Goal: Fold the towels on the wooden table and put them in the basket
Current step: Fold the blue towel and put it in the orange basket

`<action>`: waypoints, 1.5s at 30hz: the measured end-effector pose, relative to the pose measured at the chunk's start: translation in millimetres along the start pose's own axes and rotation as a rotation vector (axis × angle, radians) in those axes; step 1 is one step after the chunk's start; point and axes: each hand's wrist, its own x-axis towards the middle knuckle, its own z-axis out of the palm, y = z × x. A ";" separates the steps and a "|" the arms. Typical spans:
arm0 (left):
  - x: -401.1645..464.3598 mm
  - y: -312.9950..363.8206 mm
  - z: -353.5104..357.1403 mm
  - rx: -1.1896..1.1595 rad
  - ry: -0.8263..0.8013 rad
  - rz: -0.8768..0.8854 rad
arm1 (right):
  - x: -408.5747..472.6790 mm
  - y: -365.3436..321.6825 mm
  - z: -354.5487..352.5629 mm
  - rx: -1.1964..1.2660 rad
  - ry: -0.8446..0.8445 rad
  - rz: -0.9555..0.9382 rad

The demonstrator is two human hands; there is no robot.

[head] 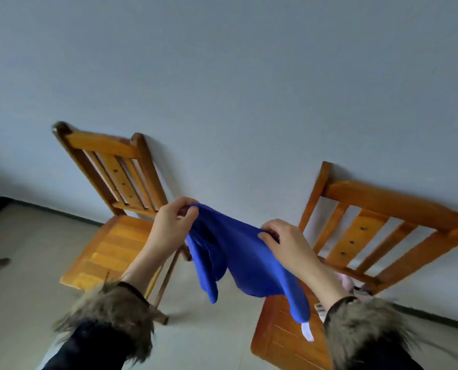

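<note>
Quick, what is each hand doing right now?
Left hand: pinching one top edge of the blue towel.
Right hand: gripping the towel's other top edge.

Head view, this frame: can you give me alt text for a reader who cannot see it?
Two hands hold a blue towel up in the air, the left hand and the right hand each pinching its top edge so it sags between them. Behind stand two wooden chairs, the left chair and the right chair, against a pale wall.

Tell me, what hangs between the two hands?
In the head view, a blue towel stretches from the left hand to the right hand, sagging between two wooden chairs.
</note>
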 end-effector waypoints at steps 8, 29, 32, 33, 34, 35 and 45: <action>-56.5 -68.1 -209.0 -0.132 0.390 -0.034 | 43.9 -155.6 104.9 -0.102 -0.094 -0.265; -144.4 -316.9 -608.0 0.128 1.040 -0.321 | 137.6 -514.1 463.5 -0.046 -0.290 -0.483; -139.2 -354.4 -653.2 0.252 1.122 -0.412 | 162.4 -556.6 511.5 -0.138 -0.372 -0.586; -136.0 -367.0 -667.9 0.266 1.154 -0.450 | 171.0 -571.0 525.5 -0.159 -0.399 -0.618; -132.1 -378.5 -682.3 0.269 1.182 -0.485 | 180.0 -584.8 538.7 -0.177 -0.424 -0.644; -127.8 -389.4 -696.6 0.265 1.206 -0.508 | 189.3 -598.5 551.3 -0.194 -0.445 -0.666; -101.8 -489.7 -818.1 0.322 1.345 -0.644 | 279.4 -724.7 691.7 -0.359 -0.539 -0.741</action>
